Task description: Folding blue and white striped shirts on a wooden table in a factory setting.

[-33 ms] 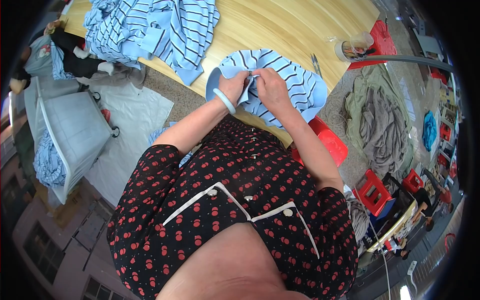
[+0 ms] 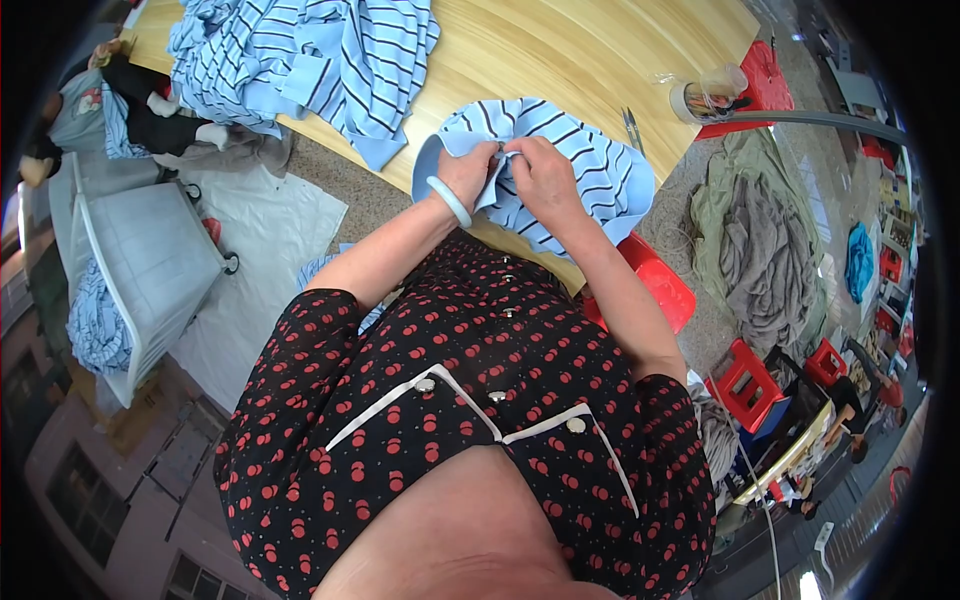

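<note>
A pale wood-grain table (image 2: 560,50) bears 1 striped blue garment (image 2: 605,185) at its near edge, pinched between the fingers of both the left hand (image 2: 468,174) and right hand (image 2: 546,182). A striped pile (image 2: 300,70) lies farther left; a pale wheeled bin (image 2: 155,240) stands left, grey cloth (image 2: 765,255) lies right.

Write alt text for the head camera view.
A person's left hand and right hand pinch a striped blue cloth at the edge of a wood-grain table. More striped fabric lies heaped farther left.
</note>
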Demonstrator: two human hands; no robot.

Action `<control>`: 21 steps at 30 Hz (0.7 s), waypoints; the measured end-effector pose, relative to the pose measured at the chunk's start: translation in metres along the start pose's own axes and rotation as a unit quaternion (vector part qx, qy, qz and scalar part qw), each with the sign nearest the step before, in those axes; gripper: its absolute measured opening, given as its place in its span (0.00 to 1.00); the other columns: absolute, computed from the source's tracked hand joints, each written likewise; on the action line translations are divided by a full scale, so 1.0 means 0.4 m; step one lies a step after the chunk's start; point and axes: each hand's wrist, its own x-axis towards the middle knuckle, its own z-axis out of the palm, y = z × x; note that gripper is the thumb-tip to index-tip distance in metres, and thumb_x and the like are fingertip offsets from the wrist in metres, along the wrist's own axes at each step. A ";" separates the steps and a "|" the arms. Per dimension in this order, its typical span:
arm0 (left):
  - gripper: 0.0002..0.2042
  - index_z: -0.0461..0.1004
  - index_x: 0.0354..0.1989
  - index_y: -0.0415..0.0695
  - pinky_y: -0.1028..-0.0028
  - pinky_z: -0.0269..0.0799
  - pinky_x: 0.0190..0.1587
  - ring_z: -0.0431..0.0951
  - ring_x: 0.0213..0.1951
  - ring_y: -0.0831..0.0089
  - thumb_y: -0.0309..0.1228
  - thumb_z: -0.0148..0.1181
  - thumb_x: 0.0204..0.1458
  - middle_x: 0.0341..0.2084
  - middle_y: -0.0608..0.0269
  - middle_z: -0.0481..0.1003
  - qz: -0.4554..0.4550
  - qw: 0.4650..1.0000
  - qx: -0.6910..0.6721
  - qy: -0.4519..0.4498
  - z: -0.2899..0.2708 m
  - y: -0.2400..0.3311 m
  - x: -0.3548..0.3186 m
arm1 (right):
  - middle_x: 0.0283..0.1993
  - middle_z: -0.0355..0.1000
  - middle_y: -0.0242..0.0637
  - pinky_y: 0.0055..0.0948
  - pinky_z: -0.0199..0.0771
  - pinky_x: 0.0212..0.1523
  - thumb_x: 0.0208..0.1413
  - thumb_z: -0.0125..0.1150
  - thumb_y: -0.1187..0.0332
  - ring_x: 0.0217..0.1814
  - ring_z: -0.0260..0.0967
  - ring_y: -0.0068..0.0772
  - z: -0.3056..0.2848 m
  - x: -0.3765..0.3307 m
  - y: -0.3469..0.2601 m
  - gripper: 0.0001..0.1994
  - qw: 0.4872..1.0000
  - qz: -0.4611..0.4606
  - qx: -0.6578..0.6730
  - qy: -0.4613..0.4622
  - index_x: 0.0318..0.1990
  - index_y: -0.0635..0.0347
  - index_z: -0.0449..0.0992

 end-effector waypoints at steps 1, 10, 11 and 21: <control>0.03 0.68 0.22 0.38 0.79 0.62 0.21 0.67 0.20 0.78 0.23 0.51 0.37 0.17 0.66 0.68 0.000 1.000 -0.001 -0.005 0.000 -0.003 -0.002 | 0.24 0.65 0.44 0.35 0.64 0.31 0.39 0.47 0.77 0.28 0.64 0.44 -0.002 -0.003 -0.002 0.06 1.000 0.001 0.000 -0.001 0.26 0.64 0.70; 0.07 0.69 0.24 0.35 0.77 0.63 0.23 0.68 0.22 0.77 0.25 0.52 0.36 0.20 0.63 0.70 0.025 0.999 0.027 0.004 -0.017 -0.040 0.026 | 0.29 0.70 0.41 0.28 0.66 0.32 0.37 0.49 0.73 0.30 0.68 0.38 0.002 0.016 0.001 0.08 0.990 0.117 0.009 -0.083 0.28 0.63 0.71; 0.07 0.69 0.24 0.35 0.77 0.63 0.23 0.68 0.22 0.77 0.25 0.52 0.36 0.20 0.63 0.70 0.026 0.999 0.026 0.005 -0.016 -0.033 0.024 | 0.28 0.70 0.41 0.29 0.67 0.32 0.37 0.49 0.73 0.30 0.68 0.39 0.006 0.019 0.005 0.09 0.990 0.115 0.004 -0.087 0.29 0.63 0.71; 0.09 0.69 0.23 0.39 0.69 0.67 0.30 0.72 0.25 0.62 0.33 0.49 0.40 0.19 0.53 0.71 0.130 0.942 0.289 -0.107 -0.059 -0.020 0.038 | 0.26 0.64 0.47 0.39 0.63 0.31 0.41 0.47 0.76 0.30 0.62 0.48 0.029 -0.005 0.043 0.07 0.993 -0.034 -0.072 -0.087 0.30 0.64 0.69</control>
